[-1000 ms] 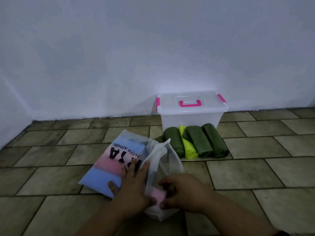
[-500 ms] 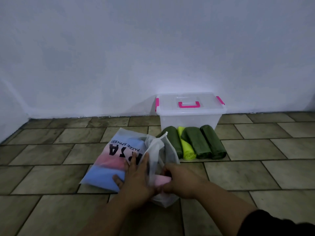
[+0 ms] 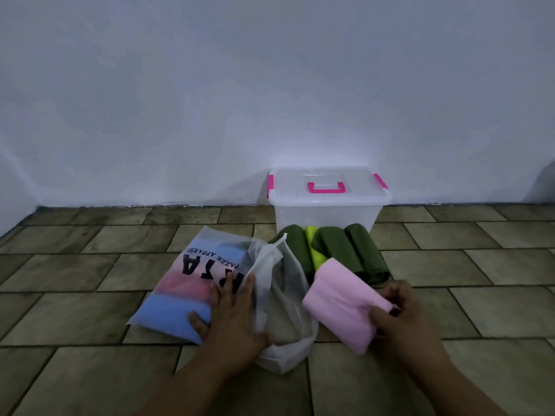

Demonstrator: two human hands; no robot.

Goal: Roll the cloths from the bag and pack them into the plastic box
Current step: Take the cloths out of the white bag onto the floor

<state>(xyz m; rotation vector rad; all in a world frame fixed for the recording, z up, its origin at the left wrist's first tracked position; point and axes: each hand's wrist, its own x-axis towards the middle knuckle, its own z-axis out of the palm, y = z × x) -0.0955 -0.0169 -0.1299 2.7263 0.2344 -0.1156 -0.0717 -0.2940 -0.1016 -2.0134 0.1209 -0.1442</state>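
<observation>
Nearest me, the person's right hand (image 3: 404,321) pinches a folded pale pink cloth (image 3: 342,304) by its near right edge, thumb under and fingers curled over, holding it just right of the bag. The left hand (image 3: 232,318) lies flat and spread on the translucent white plastic bag (image 3: 279,298), pressing it to the brown tiled floor (image 3: 90,295) and gripping nothing. The bag's mouth gapes toward the hands. Inside it I see light blue and pink cloths (image 3: 177,298) under black print, upside down to me; "PAZZE APPAREL" reads clearly. Beyond lie four rolled cloths (image 3: 339,250), three dark green, one neon yellow, side by side. Behind them stands the clear plastic box (image 3: 329,210), lid shut, with pink handle and latches, against the white wall (image 3: 270,85).
</observation>
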